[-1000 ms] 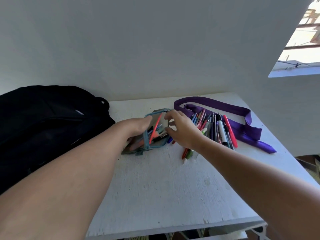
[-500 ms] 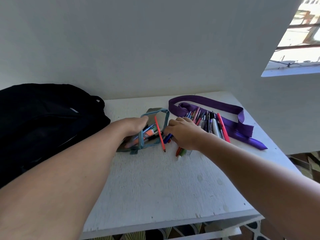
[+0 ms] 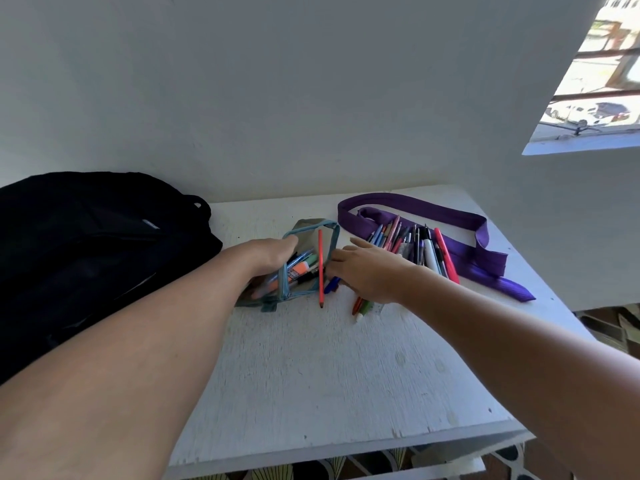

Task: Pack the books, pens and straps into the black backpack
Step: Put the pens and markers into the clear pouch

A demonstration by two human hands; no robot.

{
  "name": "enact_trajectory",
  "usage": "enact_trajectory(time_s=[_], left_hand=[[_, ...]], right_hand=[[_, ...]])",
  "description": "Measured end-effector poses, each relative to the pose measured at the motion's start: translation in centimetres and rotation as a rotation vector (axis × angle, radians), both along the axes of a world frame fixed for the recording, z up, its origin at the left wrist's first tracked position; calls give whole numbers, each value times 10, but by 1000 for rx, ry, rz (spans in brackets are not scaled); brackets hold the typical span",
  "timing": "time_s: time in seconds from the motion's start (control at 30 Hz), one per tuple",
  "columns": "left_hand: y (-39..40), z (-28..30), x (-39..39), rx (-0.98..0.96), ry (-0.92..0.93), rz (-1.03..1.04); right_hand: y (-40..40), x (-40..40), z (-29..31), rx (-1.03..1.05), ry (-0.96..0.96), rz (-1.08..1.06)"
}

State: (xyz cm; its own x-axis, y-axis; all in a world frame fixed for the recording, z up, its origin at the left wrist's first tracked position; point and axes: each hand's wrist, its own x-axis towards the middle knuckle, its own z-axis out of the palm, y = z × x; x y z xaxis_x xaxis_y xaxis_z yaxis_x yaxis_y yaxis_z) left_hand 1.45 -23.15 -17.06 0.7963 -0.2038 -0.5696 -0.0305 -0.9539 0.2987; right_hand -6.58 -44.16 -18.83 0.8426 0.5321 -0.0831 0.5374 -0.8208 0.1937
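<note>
The black backpack (image 3: 86, 258) lies at the table's left. My left hand (image 3: 266, 254) grips the rim of a blue-trimmed pencil pouch (image 3: 329, 233) and holds its mouth open; several pens and a highlighter show inside. A red pencil (image 3: 320, 268) lies across the pouch's mouth, its tip on the table. My right hand (image 3: 367, 271) rests with spread fingers over loose pens just right of the pouch. More pens (image 3: 419, 251) lie in a pile on a purple strap (image 3: 433, 209) at the back right. No books are in view.
The white table (image 3: 311, 375) meets a white wall at the back. Its front edge runs near the bottom of the view, with patterned floor tiles below. A window opening (image 3: 595, 98) is at the upper right.
My right hand let go of the red pencil, which dropped across the pouch's mouth, then moved back onto the loose pens. My left hand kept hold of the pouch.
</note>
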Motion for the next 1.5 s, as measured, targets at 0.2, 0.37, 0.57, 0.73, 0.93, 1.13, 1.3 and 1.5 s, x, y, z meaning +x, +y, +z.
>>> enact_trajectory(time_s=[0.2,0.37,0.57,0.73,0.93,1.13,1.3,1.5], left_hand=[[-1,2,-3,20,-33,-10],[2,5,-4,37,-15,-27],[5,6,-5,-18,-9,-2],[9,7,-9,-70,0,-28],[3,16,-12,-77,15,38],[2,18,-14,-128,-51,116],[-2,21,-17,-93,-66,134],[-1,25,-17,-64,50,46]], right_hand=[[8,-2,3,-12,4,27],[7,-7,2,103,-69,116],[29,-17,24,655,-348,-14],[50,-9,45,1597,-355,-516],[72,7,7,1892,-69,-1041],[90,23,-6,1037,290,-909],[64,19,9,1040,204,-744],[29,1,16,460,140,-701]])
